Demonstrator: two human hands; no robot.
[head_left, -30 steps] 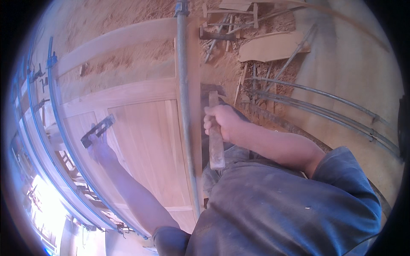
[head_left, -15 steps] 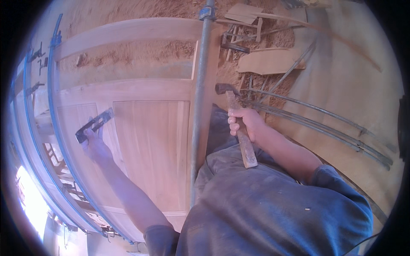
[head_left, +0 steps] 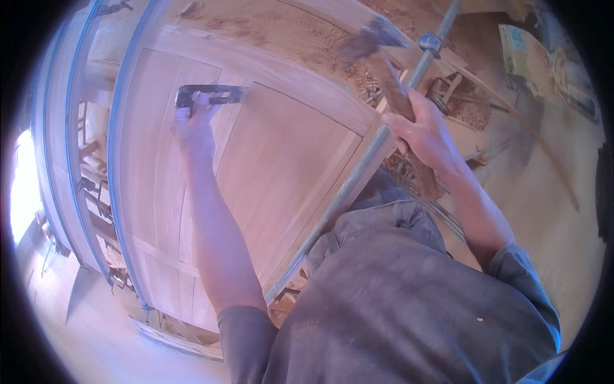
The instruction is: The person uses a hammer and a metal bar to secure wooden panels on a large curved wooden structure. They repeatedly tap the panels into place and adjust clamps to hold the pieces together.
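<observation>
my left hand [head_left: 192, 128] presses a dark metal tool [head_left: 211, 95] on the wooden door panel [head_left: 288, 166]; my right hand [head_left: 425, 131] grips a raised hammer [head_left: 384, 61].

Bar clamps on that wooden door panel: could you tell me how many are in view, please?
2, possibly more hidden: a grey bar clamp along the door panel's right edge, and a blue bar clamp along its left edge.

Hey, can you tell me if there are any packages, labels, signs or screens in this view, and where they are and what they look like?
None can be made out. The left hand rests on a dark flat metal tool against a pale wooden panelled door; the right hand holds a blurred hammer above it. A flat greenish thing lies at the upper right, too blurred to tell what it is.
</observation>
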